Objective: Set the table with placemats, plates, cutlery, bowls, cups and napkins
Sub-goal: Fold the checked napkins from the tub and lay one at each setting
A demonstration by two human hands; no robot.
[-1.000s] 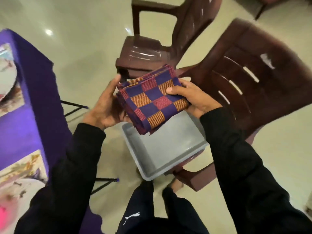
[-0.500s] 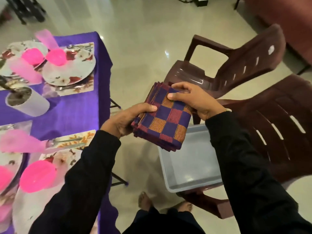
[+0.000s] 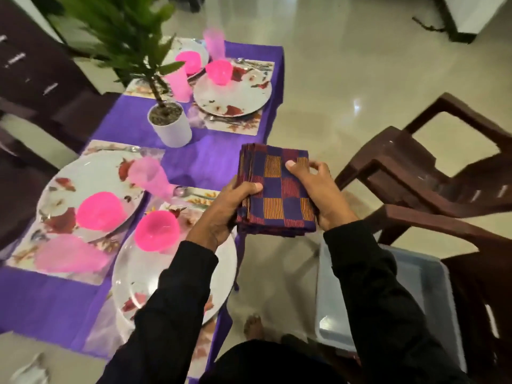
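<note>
A folded stack of checked purple, orange and maroon napkins (image 3: 277,194) is held just off the table's right edge. My left hand (image 3: 224,212) grips its left side with the thumb on top. My right hand (image 3: 321,189) grips its right side, thumb pressed on the top napkin. The table with a purple cloth (image 3: 210,159) carries floral placemats, white floral plates (image 3: 231,91), pink bowls (image 3: 158,230), pink cups (image 3: 149,174) and cutlery (image 3: 191,192) at several settings.
A potted green plant in a white pot (image 3: 170,124) stands mid-table. Two brown plastic chairs (image 3: 432,173) stand to the right; the nearer one carries a grey tub (image 3: 432,275). A dark chair (image 3: 33,87) sits at the far left. My bare foot (image 3: 252,327) shows on the tiled floor.
The view has swung left from the chairs and tub to the set table. Both hands still hold the napkin stack, now level with the table's right edge.
</note>
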